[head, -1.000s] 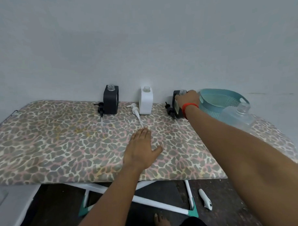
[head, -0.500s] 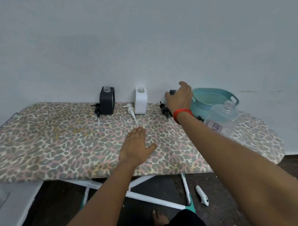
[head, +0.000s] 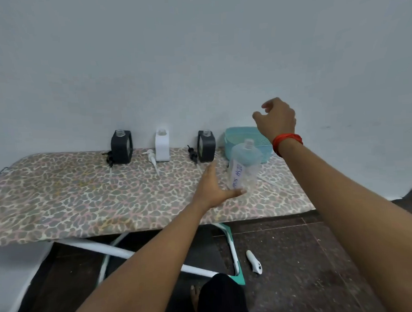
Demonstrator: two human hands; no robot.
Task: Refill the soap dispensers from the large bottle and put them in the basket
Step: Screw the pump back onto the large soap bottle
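Three open-necked soap dispensers stand along the wall: a black one (head: 121, 147), a white one (head: 162, 145) and a second black one (head: 206, 145). Their pumps (head: 152, 159) lie on the board in front of them. The large clear bottle (head: 243, 164), uncapped and labelled, stands in front of the teal basket (head: 234, 136). My left hand (head: 213, 186) reaches to the bottle's left side, fingers straight, thumb touching its base. Raised above the basket, my right hand (head: 276, 118) has loosely curled fingers and holds nothing.
Everything rests on an ironing board with a leopard-print cover (head: 73, 195) set against a plain wall. A small white object (head: 254, 262) lies on the dark floor by the board's legs. My foot (head: 196, 296) shows below.
My right hand let go of the right black dispenser and rose up over the basket. My left hand left the board's middle and moved right to the large bottle.
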